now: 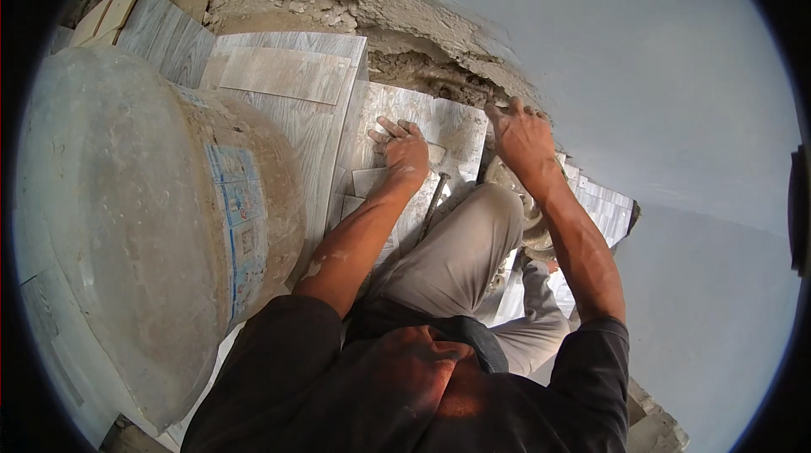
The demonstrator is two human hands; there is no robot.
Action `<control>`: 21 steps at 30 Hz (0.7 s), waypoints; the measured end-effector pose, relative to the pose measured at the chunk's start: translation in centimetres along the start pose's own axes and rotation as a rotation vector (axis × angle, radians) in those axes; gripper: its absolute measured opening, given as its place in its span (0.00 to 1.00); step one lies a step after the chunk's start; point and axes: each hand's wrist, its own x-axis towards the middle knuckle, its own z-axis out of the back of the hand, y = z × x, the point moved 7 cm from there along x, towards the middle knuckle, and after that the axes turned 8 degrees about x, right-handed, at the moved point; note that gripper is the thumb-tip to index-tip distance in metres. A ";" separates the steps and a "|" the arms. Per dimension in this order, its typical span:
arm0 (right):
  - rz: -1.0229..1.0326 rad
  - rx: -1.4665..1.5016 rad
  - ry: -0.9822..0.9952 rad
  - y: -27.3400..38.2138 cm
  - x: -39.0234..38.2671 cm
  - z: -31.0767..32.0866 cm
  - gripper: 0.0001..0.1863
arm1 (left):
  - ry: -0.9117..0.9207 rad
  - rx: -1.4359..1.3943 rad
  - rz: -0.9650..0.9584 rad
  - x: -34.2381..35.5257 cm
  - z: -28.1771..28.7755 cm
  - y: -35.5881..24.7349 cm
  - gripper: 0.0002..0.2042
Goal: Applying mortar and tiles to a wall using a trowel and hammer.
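Observation:
My left hand (402, 149) lies with its fingers spread on a grey wood-grain tile (460, 119), which is smeared with mortar. My right hand (524, 139) is at the far right corner of this tile, against the rough mortar strip (422, 56) along the wall's foot. Its fingers are bent and closed; what is in them, if anything, is hidden. Between my left forearm and my raised knee lies a long, thin, dark tool (435, 202). Smaller tile pieces (365, 182) are beside my left wrist.
A large translucent plastic container (110, 225) with a blue label fills the left side. Beyond it are stacked tiles (165, 39) and a loose strip of tile (283, 74). A mortar-caked round pan (534, 221) is beside my knee. The pale blue-grey wall (676, 115) rises at the right.

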 end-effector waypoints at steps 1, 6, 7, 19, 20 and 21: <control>-0.042 0.034 -0.018 -0.4 0.2 0.2 0.23 | 0.005 0.001 0.003 0.2 -0.2 -0.1 0.30; -0.059 0.070 0.068 -0.3 -0.2 0.0 0.19 | -0.037 -0.027 0.026 0.3 0.1 0.1 0.28; -0.052 0.066 0.095 -0.1 -0.5 -0.2 0.18 | -0.039 -0.039 0.031 0.1 0.1 0.1 0.27; -0.118 0.158 -0.013 -0.6 -0.9 -1.0 0.16 | -0.004 -0.028 0.001 0.0 0.3 0.1 0.29; -0.092 0.154 -0.009 -0.4 -1.2 -1.2 0.17 | 0.007 -0.018 -0.007 -0.1 0.3 0.0 0.29; -0.069 0.151 -0.006 -0.2 -1.3 -1.3 0.17 | 0.005 -0.068 0.018 -0.1 0.3 0.1 0.29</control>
